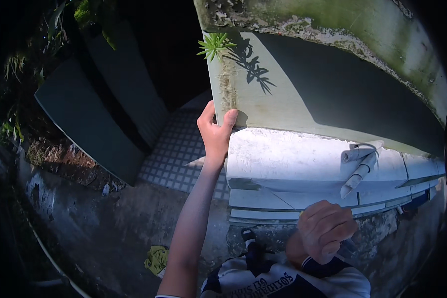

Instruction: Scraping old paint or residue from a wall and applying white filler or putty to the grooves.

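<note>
My left hand (215, 136) reaches up and grips the vertical edge of a pale grey-green wall (278, 107). Its thumb lies on the lit face, and the fingers wrap round the edge. Above it, a small spiky green plant (215, 45) sticks out from that same edge and casts a shadow on the wall. Close in front of my body, my right hand (328, 231) is curled into a fist. A bit of yellow shows at its left side and something greyish below its right; what it holds, if anything, is hidden.
A white ledge (283, 154) runs right from the wall's foot, with grey pipe stubs (360, 171) jutting out. Left of the wall is a dark opening with a checkered tile floor (176, 154). A yellow crumpled item (156, 259) lies on the concrete ground (109, 223).
</note>
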`<state>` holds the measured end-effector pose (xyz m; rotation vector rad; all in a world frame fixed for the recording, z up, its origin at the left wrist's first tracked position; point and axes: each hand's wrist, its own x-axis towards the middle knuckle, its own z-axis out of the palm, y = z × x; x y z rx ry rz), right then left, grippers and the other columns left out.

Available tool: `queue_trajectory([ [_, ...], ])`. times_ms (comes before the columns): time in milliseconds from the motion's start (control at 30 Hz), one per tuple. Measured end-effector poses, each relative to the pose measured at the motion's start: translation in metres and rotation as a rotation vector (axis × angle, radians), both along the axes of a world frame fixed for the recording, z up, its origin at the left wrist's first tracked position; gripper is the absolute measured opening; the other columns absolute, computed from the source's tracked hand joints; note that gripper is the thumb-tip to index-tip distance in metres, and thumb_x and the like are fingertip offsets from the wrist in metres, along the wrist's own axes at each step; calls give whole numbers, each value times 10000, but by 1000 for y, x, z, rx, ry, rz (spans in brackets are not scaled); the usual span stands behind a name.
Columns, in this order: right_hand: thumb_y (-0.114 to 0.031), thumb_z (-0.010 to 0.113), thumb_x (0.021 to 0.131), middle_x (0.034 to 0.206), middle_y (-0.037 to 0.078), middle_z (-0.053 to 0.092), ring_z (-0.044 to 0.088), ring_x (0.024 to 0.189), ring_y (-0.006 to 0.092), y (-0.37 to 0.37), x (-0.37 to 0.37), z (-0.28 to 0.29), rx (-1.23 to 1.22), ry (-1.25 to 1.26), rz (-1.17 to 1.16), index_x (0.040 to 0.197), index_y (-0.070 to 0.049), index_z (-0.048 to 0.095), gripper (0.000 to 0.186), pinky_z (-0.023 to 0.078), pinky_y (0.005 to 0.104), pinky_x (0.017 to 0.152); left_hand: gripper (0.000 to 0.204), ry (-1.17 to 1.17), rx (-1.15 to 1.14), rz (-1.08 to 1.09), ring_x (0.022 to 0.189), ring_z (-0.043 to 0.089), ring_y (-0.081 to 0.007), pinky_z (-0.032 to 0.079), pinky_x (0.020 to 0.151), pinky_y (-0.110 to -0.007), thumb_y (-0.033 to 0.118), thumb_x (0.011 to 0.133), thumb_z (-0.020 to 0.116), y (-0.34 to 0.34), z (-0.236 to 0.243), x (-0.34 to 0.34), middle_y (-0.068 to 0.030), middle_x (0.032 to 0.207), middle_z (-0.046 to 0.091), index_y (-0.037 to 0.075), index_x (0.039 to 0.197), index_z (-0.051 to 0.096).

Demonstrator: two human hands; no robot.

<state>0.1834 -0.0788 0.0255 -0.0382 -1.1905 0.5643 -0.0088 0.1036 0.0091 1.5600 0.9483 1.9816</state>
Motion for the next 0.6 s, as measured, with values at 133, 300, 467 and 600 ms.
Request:
queue_trajectory([
  [133, -267, 612, 907, 565, -30, 452, 430, 465, 116, 18, 5, 13, 132, -189, 68, 663, -76, 453, 348, 394, 247, 503, 447, -25, 17, -24, 770, 535, -108, 445, 720, -272, 376, 832, 716, 2, 4, -5, -42, 828, 619, -42, 955, 620],
  [300, -259, 548, 928, 742, 4, 426, 448, 712, 133, 5, 17, 10, 179, -225, 303, 764, -102, 431, 255, 351, 258, 687, 452, -26, 2, -14, 765, 527, -106, 441, 716, -271, 385, 835, 710, 1, 2, -4, -43, 814, 620, -44, 943, 618],
  [467, -260, 632, 900, 586, 8, 456, 475, 527, 125, 4, 1, 5, 28, 4, -91, 641, -95, 436, 365, 432, 284, 558, 451, -10, 9, -11, 764, 522, -102, 433, 708, -266, 390, 839, 704, 1, 2, -1, -43, 799, 620, -43, 933, 618],
  [600, -275, 662, 895, 457, 11, 526, 507, 365, 132, 6, 4, 8, 3, -1, 4, 559, -71, 480, 434, 499, 298, 457, 457, -18, -1, -18, 758, 517, -100, 429, 701, -266, 397, 839, 703, 0, 2, -1, -39, 794, 615, -43, 926, 616],
])
